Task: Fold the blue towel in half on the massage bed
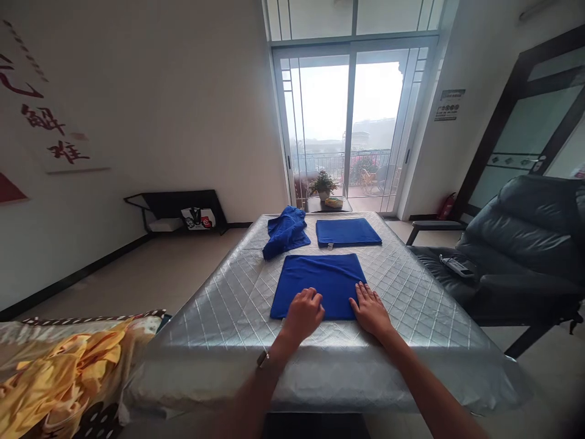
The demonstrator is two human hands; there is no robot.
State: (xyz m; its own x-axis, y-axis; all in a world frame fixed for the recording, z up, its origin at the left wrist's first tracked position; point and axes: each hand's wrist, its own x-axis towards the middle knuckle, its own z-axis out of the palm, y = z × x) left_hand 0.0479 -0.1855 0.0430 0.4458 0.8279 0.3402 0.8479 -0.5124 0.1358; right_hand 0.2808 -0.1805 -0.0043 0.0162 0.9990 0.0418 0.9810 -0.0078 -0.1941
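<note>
A folded blue cloth [320,277] lies flat on the silver quilted table cover [219,311], a few creases running across its top. My left hand [305,312] rests at its near edge with the fingers curled in; whatever is in them, if anything, is hidden. At the cloth's right edge, my right hand [370,308] presses down flat, fingers stretched out. Farther back lies a second folded blue cloth [348,231] with a small white tag. To its left is a crumpled blue cloth [287,231] in a loose heap.
A dark leather recliner [530,244] with a remote-like device [457,266] on its seat stands right of the table. Yellow fabric [68,372] is heaped at the lower left. Beyond the table, a potted plant [323,184] stands before sliding glass doors [351,122].
</note>
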